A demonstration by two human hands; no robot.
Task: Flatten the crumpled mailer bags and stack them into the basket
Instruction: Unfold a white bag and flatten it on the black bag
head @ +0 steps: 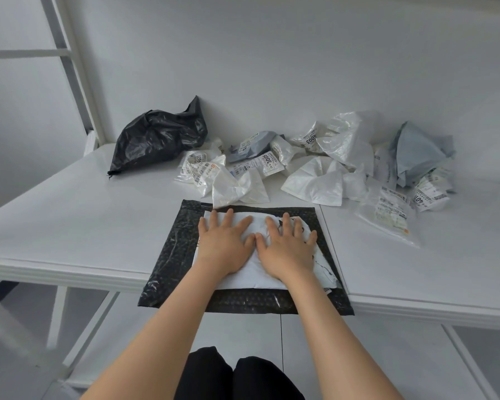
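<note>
white mailer bag [253, 277] is being pressed flat by the left hand [225, 243] and right hand [286, 245], fingers spread, nothing gripped, on a black mailer [171, 255] at the table [70, 226] edge. crumpled bags [315, 168] are waiting; no basket is being shown.

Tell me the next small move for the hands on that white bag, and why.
Probably sweep both palms apart toward the side edges. The left hand and right hand lie flat, side by side, at the middle of the white bag, which rests on the flattened black bag; its right edge looks wrinkled.
</note>
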